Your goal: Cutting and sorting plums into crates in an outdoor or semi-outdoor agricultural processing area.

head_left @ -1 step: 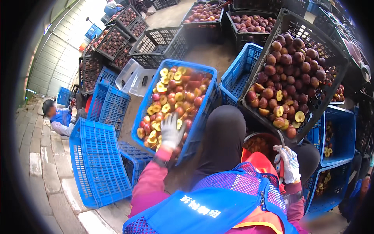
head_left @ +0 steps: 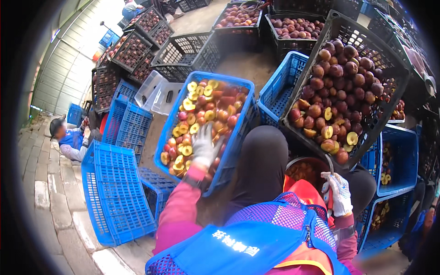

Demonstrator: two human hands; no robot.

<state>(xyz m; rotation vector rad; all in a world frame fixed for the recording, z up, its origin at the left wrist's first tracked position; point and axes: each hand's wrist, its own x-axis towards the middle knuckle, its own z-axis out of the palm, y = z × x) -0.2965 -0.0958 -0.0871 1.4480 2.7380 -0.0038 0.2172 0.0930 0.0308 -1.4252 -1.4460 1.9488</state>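
Note:
My left hand (head_left: 204,145), in a pale glove, rests on halved plums (head_left: 183,127) in a blue crate (head_left: 161,137). Its fingers are stretched out and spread, and no fruit shows in its grip. In a dotted white glove, my right hand (head_left: 340,193) is closed round a red-handled tool (head_left: 330,200) with a curved metal end pointing up; its exact kind is unclear. Beside that hand, a round metal bowl (head_left: 308,159) holds small brownish pieces. Beyond the bowl, a tilted black crate (head_left: 362,33) carries whole dark plums (head_left: 341,82) with some cut halves at its near end.
An upturned blue crate (head_left: 117,192) stands at the left. Between the plum crates sits another blue crate (head_left: 270,91). Black crates of plums (head_left: 295,28) line the far side. Stacked blue crates (head_left: 401,156) stand at right. Another person (head_left: 71,140) sits far left.
My left hand has shifted slightly away from me and to the right over the plum halves. My right hand keeps nearly the same place with the tool.

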